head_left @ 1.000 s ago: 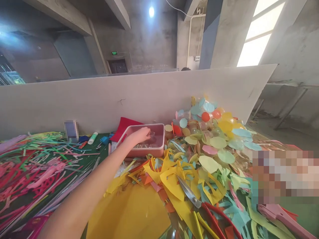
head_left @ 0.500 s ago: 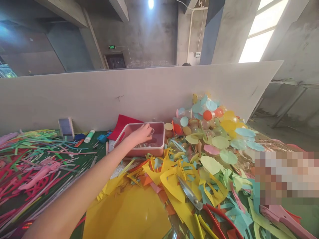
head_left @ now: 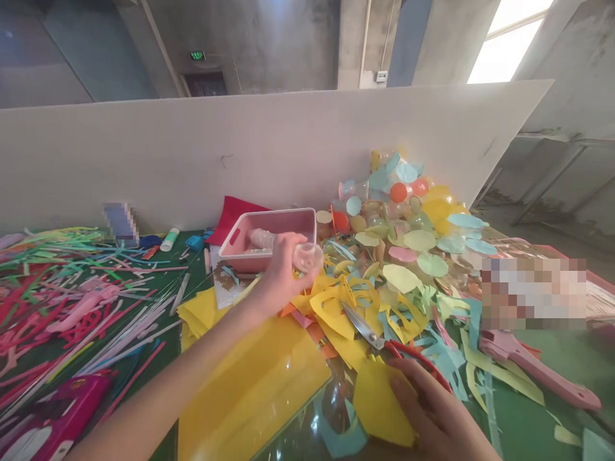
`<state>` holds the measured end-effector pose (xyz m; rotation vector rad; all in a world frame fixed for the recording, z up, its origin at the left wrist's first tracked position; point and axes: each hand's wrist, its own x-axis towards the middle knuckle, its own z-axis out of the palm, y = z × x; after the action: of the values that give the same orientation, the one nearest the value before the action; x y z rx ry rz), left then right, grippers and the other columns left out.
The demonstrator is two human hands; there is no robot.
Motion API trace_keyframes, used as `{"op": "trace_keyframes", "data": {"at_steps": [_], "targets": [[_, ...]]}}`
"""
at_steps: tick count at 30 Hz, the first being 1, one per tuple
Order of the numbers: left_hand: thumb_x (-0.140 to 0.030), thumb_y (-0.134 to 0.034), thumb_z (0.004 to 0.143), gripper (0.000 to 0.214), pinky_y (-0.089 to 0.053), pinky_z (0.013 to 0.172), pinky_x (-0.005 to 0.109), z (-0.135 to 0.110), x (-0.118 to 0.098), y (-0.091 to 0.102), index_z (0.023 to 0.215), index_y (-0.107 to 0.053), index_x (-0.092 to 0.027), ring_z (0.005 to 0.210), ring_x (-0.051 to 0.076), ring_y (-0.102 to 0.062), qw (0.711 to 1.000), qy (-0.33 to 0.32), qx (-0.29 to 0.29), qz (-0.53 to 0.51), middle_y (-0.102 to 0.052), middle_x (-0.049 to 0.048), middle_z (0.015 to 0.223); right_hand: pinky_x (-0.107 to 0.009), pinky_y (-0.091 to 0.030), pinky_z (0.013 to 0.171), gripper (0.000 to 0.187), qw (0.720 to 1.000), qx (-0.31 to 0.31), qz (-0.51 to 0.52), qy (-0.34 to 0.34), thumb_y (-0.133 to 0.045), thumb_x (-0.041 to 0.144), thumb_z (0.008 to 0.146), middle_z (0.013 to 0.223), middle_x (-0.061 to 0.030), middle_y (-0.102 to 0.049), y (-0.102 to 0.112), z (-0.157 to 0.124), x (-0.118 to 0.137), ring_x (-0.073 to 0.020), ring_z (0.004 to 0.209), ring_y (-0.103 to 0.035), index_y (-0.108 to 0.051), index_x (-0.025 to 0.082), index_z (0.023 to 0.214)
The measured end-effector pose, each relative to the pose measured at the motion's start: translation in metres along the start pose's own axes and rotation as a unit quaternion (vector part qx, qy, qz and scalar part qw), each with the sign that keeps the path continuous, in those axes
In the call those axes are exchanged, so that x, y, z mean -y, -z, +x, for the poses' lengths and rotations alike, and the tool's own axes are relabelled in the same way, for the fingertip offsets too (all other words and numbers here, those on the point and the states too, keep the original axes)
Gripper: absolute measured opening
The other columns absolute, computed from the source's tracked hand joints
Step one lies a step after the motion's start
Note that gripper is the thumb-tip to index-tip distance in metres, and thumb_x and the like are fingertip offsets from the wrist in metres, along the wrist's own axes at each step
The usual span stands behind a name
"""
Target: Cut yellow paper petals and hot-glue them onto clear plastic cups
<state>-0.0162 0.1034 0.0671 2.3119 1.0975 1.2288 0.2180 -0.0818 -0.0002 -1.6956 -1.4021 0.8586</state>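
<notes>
My left hand (head_left: 283, 272) is closed around a small clear plastic cup (head_left: 307, 257), just in front of a pink box with a white rim (head_left: 243, 262). Inside the box lies more clear plastic (head_left: 262, 239), perhaps stacked cups. At the lower right, my right hand (head_left: 432, 410) pinches a yellow paper piece (head_left: 382, 403) with cut edges. Beside that hand rest scissors (head_left: 368, 330) with red handles, partly covered by the yellow piece and my fingers. A large yellow sheet (head_left: 250, 390) lies below my left forearm.
Paper scraps (head_left: 446, 358) cover the right side. Behind them rises a heap of clear cups with coloured paper discs (head_left: 420, 240). Coloured strips (head_left: 48, 301), a glue stick (head_left: 170, 239) and a magenta device (head_left: 72, 410) are at left. A white panel (head_left: 168, 160) bounds the back.
My left hand has come out of the box, nearer to me, with the clear cup in it. My right hand has entered view holding the yellow paper piece. The view has tilted down.
</notes>
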Motion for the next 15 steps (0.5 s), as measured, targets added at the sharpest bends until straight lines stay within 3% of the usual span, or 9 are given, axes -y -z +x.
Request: {"op": "trace_keyframes", "data": {"at_steps": [3,6,11,15], "targets": [[-0.036,-0.069,0.083,0.056,-0.047,0.103,0.043,-0.041,-0.024,-0.022,0.129,-0.037,-0.031,0.121,0.023,-0.056,0.983,0.13,0.047,-0.118,-0.048,0.0098,0.134,-0.027,-0.052,0.06,0.035,0.995,-0.011,-0.071,0.062,-0.043,0.049,0.095,0.08,-0.0025,-0.071,-0.009,0.007,0.007,-0.0205,0.071,-0.067,-0.067,0.027,0.107],[-0.037,-0.071,0.082,0.058,-0.048,0.103,0.044,-0.067,-0.037,-0.037,0.128,-0.037,-0.03,0.123,0.025,-0.057,0.945,0.234,0.066,-0.218,-0.05,0.0117,0.139,-0.037,-0.054,0.08,0.034,0.968,-0.082,-0.177,0.156,-0.042,0.046,0.096,0.106,-0.008,-0.071,0.001,0.01,0.006,-0.0267,0.1,-0.065,-0.063,0.026,0.113],[-0.035,-0.074,0.078,0.051,-0.049,0.102,0.04,-0.079,-0.036,-0.046,0.119,-0.045,-0.026,0.118,0.023,-0.062,0.915,0.277,0.06,-0.288,-0.056,0.0095,0.133,-0.048,-0.049,0.085,0.04,0.875,-0.193,-0.41,0.169,-0.032,0.041,0.099,0.11,-0.0148,-0.068,0.06,0.012,-0.035,-0.0349,0.101,-0.062,-0.06,0.02,0.118],[-0.035,-0.072,0.078,0.038,-0.051,0.1,0.038,-0.08,-0.031,-0.048,0.108,-0.052,-0.023,0.121,0.024,-0.061,0.907,0.277,0.065,-0.31,-0.062,0.0082,0.124,-0.049,-0.048,0.079,0.039,0.815,-0.207,-0.533,0.09,-0.029,0.028,0.098,0.113,-0.0205,-0.064,0.105,0.021,-0.076,-0.0368,0.093,-0.062,-0.062,0.016,0.116]]}}
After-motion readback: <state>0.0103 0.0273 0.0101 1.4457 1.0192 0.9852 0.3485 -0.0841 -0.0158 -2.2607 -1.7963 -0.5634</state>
